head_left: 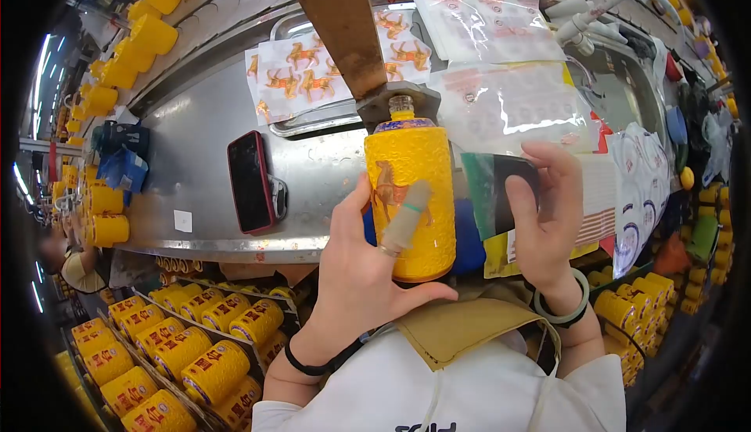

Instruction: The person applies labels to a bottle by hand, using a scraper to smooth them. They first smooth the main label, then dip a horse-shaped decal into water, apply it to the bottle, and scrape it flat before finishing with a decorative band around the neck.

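Note:
A yellow textured bottle (422,229) with a clear glass neck lies in front of me, its neck against a metal bracket (399,105) on a brown post. An orange horse picture shows on its side. My left hand (364,264) holds the bottle, with a covered finger laid across it and the thumb near its lower end. To the right of the bottle, my right hand (544,217) grips a black and green scraper-like piece (501,190) between thumb and fingers, apart from the bottle.
Sheets of horse decals (305,80) lie on a tray behind. A phone (252,182) rests on the metal table (195,166). Plastic-covered sheets (508,103) are at the right. Crates of yellow bottles (211,369) stand below left. Another person's arm (84,264) shows at far left.

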`<control>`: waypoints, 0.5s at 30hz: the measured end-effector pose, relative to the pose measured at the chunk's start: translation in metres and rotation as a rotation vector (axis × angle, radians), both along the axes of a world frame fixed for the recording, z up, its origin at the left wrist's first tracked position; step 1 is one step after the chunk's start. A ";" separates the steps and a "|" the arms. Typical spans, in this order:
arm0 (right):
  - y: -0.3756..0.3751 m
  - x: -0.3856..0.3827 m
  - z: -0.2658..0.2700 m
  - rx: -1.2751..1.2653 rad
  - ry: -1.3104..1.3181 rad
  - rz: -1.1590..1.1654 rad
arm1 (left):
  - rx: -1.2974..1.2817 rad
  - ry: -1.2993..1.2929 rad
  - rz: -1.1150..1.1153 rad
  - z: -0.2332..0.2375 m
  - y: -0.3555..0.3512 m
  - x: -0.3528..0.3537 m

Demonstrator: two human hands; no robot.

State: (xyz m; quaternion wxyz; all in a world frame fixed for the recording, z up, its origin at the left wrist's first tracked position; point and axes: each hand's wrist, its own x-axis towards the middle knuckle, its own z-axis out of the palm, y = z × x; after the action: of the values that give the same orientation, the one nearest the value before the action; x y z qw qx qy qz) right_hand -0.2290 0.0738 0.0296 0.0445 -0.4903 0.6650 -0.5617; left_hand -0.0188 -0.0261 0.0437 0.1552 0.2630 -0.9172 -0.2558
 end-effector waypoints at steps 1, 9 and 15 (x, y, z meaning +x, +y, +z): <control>-0.001 0.002 0.000 0.032 -0.125 0.004 | -0.011 -0.006 0.015 0.004 0.003 -0.004; -0.010 0.024 0.000 0.157 -0.317 0.057 | -0.057 0.219 0.144 -0.043 0.015 -0.001; -0.026 0.007 0.008 0.141 0.112 0.063 | 0.211 0.416 0.263 -0.062 0.019 0.007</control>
State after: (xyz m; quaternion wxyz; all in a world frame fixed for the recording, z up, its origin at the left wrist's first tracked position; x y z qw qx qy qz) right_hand -0.2223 0.0483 0.0371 0.0593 -0.5371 0.6887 -0.4835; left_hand -0.0122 -0.0074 -0.0179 0.3442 0.3362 -0.7918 -0.3762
